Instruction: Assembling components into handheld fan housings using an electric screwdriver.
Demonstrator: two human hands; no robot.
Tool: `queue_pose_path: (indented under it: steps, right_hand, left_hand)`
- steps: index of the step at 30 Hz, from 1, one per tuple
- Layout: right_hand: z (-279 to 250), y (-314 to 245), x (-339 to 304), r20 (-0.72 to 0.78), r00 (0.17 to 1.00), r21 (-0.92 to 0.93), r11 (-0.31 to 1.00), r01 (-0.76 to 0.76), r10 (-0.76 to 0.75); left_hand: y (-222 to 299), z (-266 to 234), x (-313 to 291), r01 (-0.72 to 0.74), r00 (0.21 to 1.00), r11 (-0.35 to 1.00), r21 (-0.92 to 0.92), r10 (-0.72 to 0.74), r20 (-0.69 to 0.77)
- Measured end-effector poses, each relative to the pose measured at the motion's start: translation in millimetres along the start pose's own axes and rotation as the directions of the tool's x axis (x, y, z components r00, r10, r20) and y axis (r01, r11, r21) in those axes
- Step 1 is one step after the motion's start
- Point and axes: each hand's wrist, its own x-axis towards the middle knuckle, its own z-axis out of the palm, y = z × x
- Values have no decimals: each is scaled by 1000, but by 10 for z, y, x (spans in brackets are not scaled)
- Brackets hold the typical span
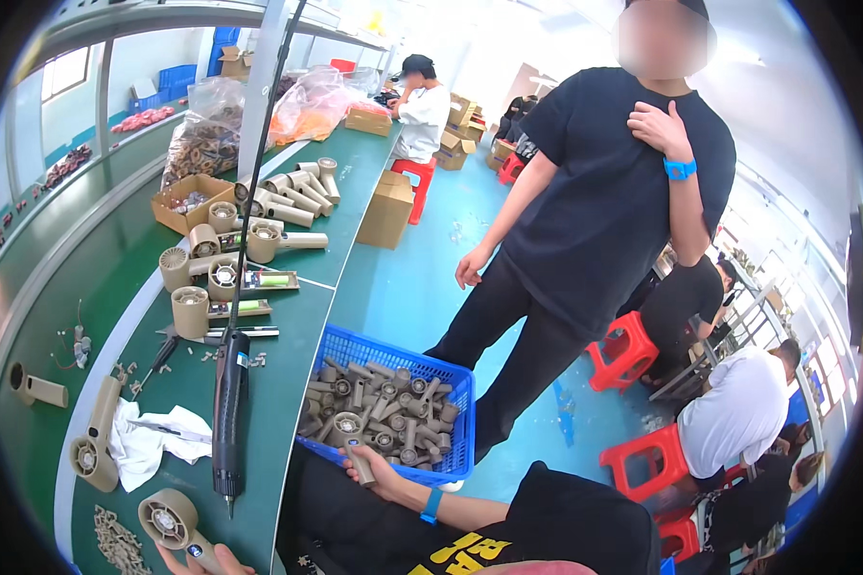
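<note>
At the bench's near end, my left hand point(228, 561) is closed round the handle of a beige handheld fan point(170, 520), its round grille facing up. My right hand point(385, 476), with a blue wristband, grips the handle of another beige handheld fan point(361, 467) over the near edge of a blue plastic basket point(462, 402). Similar small beige fans fill that basket. Beside my left hand, a black electric screwdriver point(230, 412) hangs tip down. A white cloth point(144, 441), a loose fan point(91, 455) and a pile of small beige pieces point(115, 541) lie nearby.
More fans point(297, 196), some with opened handles, lie along the green bench point(355, 163) before a small cardboard box point(194, 201) and plastic bags point(206, 125). A person in black point(614, 192) stands beyond the basket. Red stools point(647, 455) and seated people are at the right.
</note>
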Motion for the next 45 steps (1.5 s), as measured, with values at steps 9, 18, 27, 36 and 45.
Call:
queue_pose_path:
  steps: [9,18,27,36,45]
  right_hand:
    - [23,66,35,-71,996,6,999,-49,49]
    - [-18,47,6,-13,1000,65,998,-6,7]
    - [-11,45,19,-47,999,17,1000,10,-9]
    - [125,38,-61,-166,984,-189,981,39,-71]
    - [457,-1823,-209,19,597,-595,471,651,-802]
  left_hand:
    - [10,-38,-7,1,1000,1000,-11,-1,25]
    - [-43,-34,1,-11,1000,1000,5,11,27]
    - [55,-36,-26,31,998,999,-24,-29,62]
    - [31,-39,-37,-34,999,998,56,32,31]
    - [-245,121,-40,-80,991,996,-23,77,-105]
